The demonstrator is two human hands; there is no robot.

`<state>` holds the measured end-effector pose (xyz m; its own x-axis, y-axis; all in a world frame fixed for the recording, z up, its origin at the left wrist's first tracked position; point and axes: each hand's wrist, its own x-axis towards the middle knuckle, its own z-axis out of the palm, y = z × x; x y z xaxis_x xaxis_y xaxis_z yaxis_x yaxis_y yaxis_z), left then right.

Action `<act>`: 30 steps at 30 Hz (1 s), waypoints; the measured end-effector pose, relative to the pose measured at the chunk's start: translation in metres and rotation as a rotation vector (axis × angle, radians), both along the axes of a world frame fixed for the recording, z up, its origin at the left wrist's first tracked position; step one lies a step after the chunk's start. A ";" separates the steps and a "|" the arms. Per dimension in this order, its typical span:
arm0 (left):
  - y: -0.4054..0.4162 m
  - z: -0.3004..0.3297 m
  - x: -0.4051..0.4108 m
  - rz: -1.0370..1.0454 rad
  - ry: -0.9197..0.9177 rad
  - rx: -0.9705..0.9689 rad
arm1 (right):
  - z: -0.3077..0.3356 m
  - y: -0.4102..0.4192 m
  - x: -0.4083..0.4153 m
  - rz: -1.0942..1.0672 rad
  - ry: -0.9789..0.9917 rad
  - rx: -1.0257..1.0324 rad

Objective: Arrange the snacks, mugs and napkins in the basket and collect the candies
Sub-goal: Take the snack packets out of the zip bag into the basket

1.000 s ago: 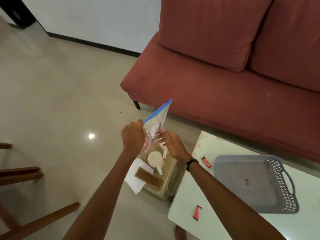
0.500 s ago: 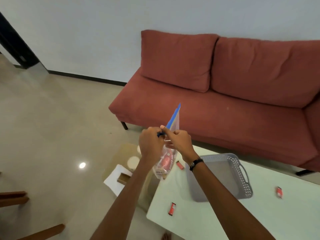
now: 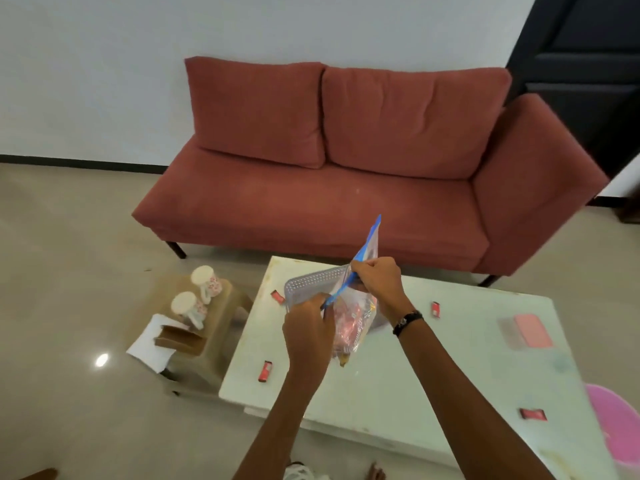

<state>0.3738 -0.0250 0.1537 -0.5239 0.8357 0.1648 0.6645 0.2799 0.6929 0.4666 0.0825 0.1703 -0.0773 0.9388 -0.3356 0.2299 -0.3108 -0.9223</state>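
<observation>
Both my hands hold a clear zip bag (image 3: pixel 351 320) with a blue seal strip above the white table (image 3: pixel 433 368). My left hand (image 3: pixel 308 320) pinches the strip's lower end; my right hand (image 3: pixel 375 275) grips its upper part. Reddish snacks show inside the bag. The grey basket (image 3: pixel 311 282) stands right behind the bag, mostly hidden. Small red candies lie on the table: candy (image 3: pixel 266 371), candy (image 3: pixel 277 296), candy (image 3: pixel 436 309). Two white mugs (image 3: pixel 188 306) (image 3: pixel 206 280), white napkins (image 3: pixel 152 344) and a brown packet (image 3: pixel 176 337) rest on a low stool (image 3: pixel 214 341) on the left.
A red sofa (image 3: pixel 329 202) stands behind the table. A pink box (image 3: pixel 531 330) lies on the table's right part, with another red candy (image 3: pixel 533 414) near the right front. A pink round object (image 3: pixel 616 420) sits off the right edge. A dark door (image 3: pixel 585 71) is at top right.
The view swung right and up, from the stool to the table. Both hands carried the zip bag over the table in front of the basket, and they now hold its blue strip further apart.
</observation>
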 end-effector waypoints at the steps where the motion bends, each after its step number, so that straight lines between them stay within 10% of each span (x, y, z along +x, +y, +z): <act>1: -0.003 0.002 0.007 -0.003 -0.008 0.023 | 0.001 -0.003 0.009 -0.009 0.018 -0.004; 13: -0.003 -0.001 0.061 -0.169 -0.075 0.070 | 0.003 -0.042 0.071 0.062 0.066 -0.204; 22: -0.023 0.009 0.047 -0.112 -0.834 -0.162 | -0.002 -0.062 0.075 0.058 0.243 -0.405; 30: -0.017 0.009 0.044 -0.036 -0.857 -0.285 | -0.005 -0.079 0.074 0.252 0.231 -0.407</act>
<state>0.4180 -0.0425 0.1622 -0.3447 0.8033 -0.4856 -0.0355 0.5058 0.8619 0.5401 0.0036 0.1649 -0.3984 0.6791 -0.6166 0.1484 -0.6156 -0.7739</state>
